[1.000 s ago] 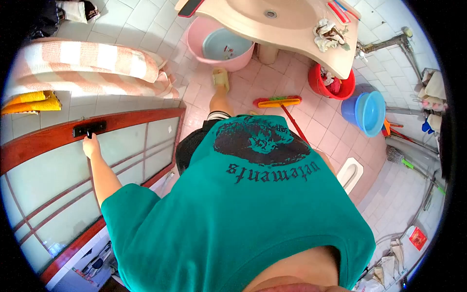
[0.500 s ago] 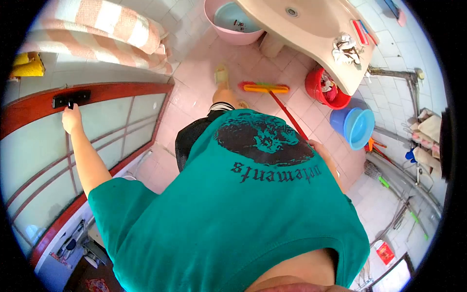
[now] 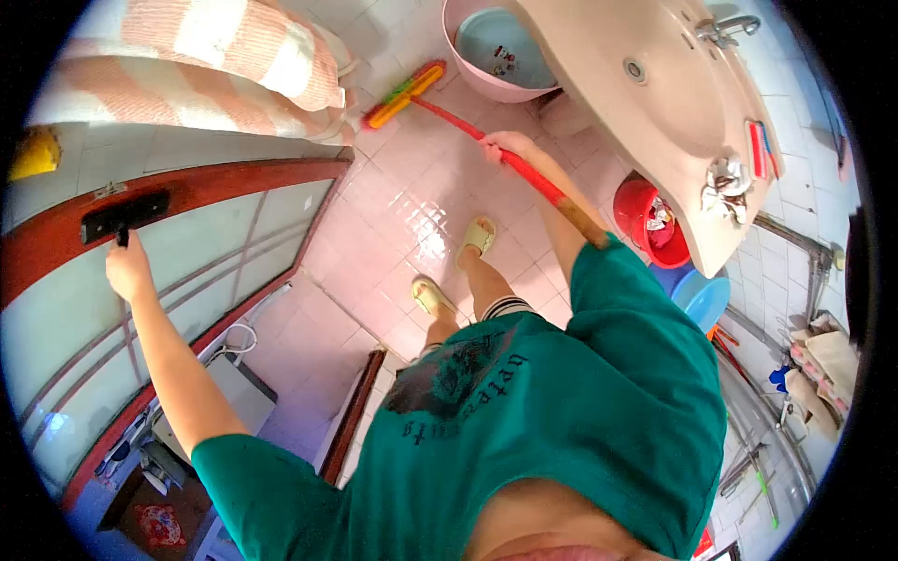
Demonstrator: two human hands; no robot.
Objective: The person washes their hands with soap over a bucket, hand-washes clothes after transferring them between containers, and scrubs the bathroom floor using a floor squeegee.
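Note:
My left hand [image 3: 129, 266] is closed around the black handle [image 3: 123, 221] of a red-brown framed door [image 3: 210, 224] with pale glass panels. In my right hand [image 3: 508, 145] is a broom [image 3: 543, 180] with a red pole, gripped partway along its length. The pole's upper end lies against my right arm near the sleeve. Its yellow head [image 3: 398, 101], with red and green bristles, rests on the pink tiled floor [image 3: 374, 201] near the door's far end.
A pink basin [image 3: 505, 93] stands under the beige sink [image 3: 608, 93]. Red bucket [image 3: 634, 210] and blue basin [image 3: 703, 299] sit at the right. A striped towel [image 3: 215, 56] hangs above the door. A dark red threshold [image 3: 354, 416] crosses the floor near my feet.
The broom has swung forward and left, from in front of my feet toward the door's far end. My right arm now reaches forward. My body has turned, and my left hand still grips the handle.

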